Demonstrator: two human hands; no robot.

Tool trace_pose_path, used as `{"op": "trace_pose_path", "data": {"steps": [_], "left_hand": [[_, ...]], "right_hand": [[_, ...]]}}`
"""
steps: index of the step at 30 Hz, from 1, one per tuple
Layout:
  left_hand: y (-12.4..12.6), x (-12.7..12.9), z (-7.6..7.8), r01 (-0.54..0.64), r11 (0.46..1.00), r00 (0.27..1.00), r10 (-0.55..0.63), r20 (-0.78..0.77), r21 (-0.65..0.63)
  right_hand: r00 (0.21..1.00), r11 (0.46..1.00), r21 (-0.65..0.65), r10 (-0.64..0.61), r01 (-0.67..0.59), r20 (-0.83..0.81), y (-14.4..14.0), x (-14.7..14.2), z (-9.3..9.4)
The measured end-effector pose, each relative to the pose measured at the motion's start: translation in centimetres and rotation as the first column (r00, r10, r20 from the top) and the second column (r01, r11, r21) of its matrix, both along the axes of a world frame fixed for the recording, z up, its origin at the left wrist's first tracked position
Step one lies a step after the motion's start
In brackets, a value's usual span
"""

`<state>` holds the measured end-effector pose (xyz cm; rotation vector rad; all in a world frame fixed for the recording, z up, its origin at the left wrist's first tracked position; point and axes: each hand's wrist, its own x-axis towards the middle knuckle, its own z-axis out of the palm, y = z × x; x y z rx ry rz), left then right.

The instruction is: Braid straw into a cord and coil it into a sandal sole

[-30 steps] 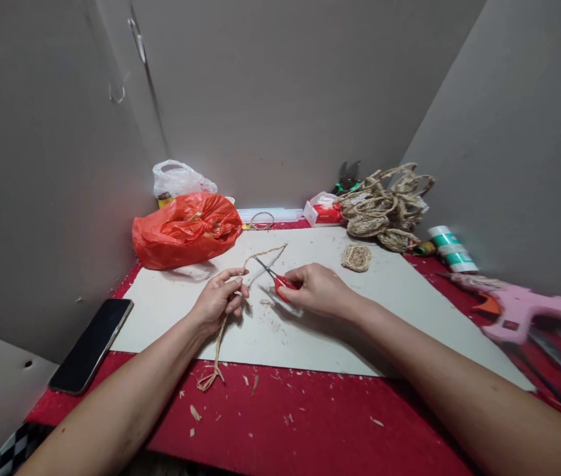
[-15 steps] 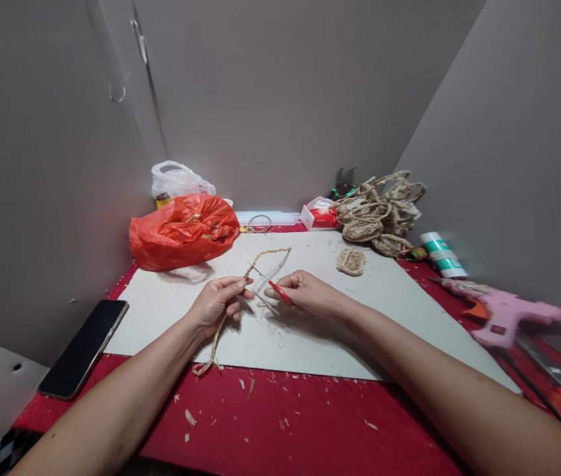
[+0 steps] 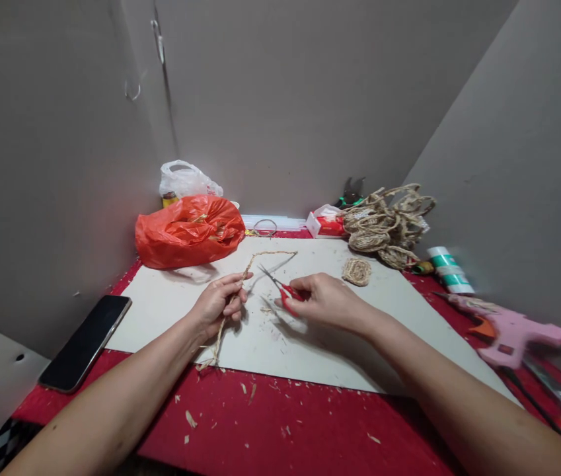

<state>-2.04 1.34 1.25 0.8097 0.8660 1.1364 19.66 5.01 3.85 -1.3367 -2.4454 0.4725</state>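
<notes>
A thin braided straw cord (image 3: 274, 252) runs through my left hand (image 3: 219, 305), whose fingers are closed around it. One end of the cord arches up and to the right above the white board; the frayed other end hangs below the hand near the board's front edge. My right hand (image 3: 324, 299) holds small red-handled scissors (image 3: 287, 294), their blades pointing up and left, apart from the cord. To the right of that hand, a small coiled straw piece (image 3: 357, 271) lies on the white board (image 3: 330, 360).
An orange plastic bag (image 3: 188, 231) stands at the back left, a phone (image 3: 86, 344) in front of it. A heap of braided cord (image 3: 384, 225) sits back right. A pink glue gun (image 3: 513, 330) lies at the right. Straw scraps dot the red cloth (image 3: 260, 430).
The scissors have drawn back to the right, away from the cord. My left hand keeps its hold on the cord. The view has shifted slightly.
</notes>
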Motion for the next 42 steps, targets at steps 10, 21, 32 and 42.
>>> {"op": "trace_pose_path", "data": {"steps": [10,21,32,42], "left_hand": [[-0.1,0.1,-0.2,0.063,0.998,0.997,-0.063,0.040,-0.015],[-0.2,0.1,0.5,0.059,0.996,0.996,-0.054,0.070,-0.070],[-0.2,0.3,-0.1,0.082,0.997,0.996,-0.082,-0.039,0.005],[-0.3,0.6,-0.4,-0.002,1.000,0.991,0.004,-0.136,0.017]], "right_hand": [[0.913,0.907,0.413,-0.100,-0.079,0.395,-1.0,-1.1,-0.6],[0.922,0.915,0.394,-0.074,-0.088,0.379,-0.6,-0.8,-0.8],[0.928,0.909,0.404,-0.062,-0.099,0.367,-0.8,-1.0,-1.1],[0.940,0.920,0.381,-0.045,-0.093,0.339,-0.8,-1.1,-0.9]]}}
